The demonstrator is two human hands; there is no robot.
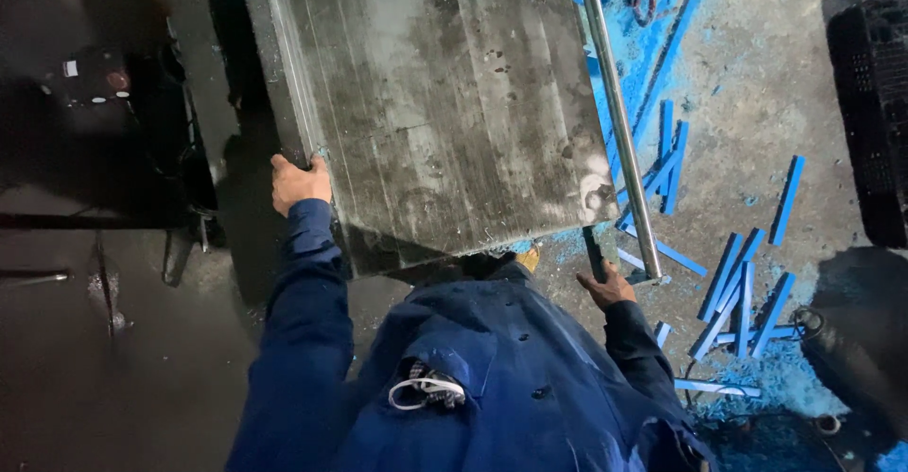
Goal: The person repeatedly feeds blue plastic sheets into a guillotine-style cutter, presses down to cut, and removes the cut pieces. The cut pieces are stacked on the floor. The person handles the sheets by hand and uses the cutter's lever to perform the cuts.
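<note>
Gripping a large, scuffed grey metal slab [435,103] that fills the upper centre of the frame, a person in a dark blue work jacket [473,377] leans over it, seen from a head-worn camera looking straight down. The left hand [301,183], left of centre, is curled tightly around the slab's near left corner, fingers wrapped over the edge. The right hand [607,286], lower right of centre, lies fingers-spread just beyond the slab's near right corner, beside the lower end of a long silver metal rod [619,122] that runs along the slab's right side; whether it clasps anything cannot be told. The slab sits tilted in the frame, its near edge just above the person's chest. Thick, rigid and streaked with grime, it looks heavy and unyielding, with a worn, possibly slick face, so the edges and corners appear the surest places to take hold, one hand at each side. Short bright blue plastic strips [738,292] and blue dust lie scattered across the stained concrete floor [757,75] at right. A black ribbed crate [870,113] stands at the upper right edge, and dark machinery [95,103] fills the upper left.
</note>
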